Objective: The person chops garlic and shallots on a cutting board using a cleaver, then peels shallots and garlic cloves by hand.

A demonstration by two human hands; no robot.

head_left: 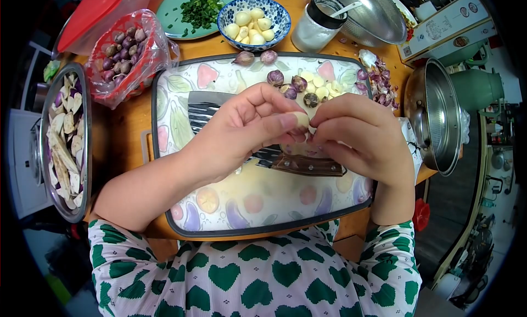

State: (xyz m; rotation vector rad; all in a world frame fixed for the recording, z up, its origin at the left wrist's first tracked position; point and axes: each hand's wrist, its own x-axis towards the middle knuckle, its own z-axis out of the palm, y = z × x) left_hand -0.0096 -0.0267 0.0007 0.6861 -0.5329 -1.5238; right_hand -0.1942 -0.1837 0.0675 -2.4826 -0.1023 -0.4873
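Above the middle of the patterned cutting board [214,215], my left hand [255,122] pinches a pale garlic clove [301,120] between thumb and fingers. Closed at the clove's right edge is my right hand [359,133], its fingertips pinched where a small pale bit of skin shows. Beneath both hands lies a cleaver with a brown wooden handle [310,164], its blade [206,100] partly covered by the left hand. Just beyond the fingers are unpeeled purple garlic bulbs [275,77] and pale sliced garlic [321,86].
Peeled garlic fills a blue-white bowl [224,27]. Near it are a green plate [170,12] of chopped scallion, a glass jar [313,34] and a strainer [379,15]. Left stand a red basket [99,89] of garlic and a steel bowl [85,136] of eggplant pieces; right, a steel pan [439,114].
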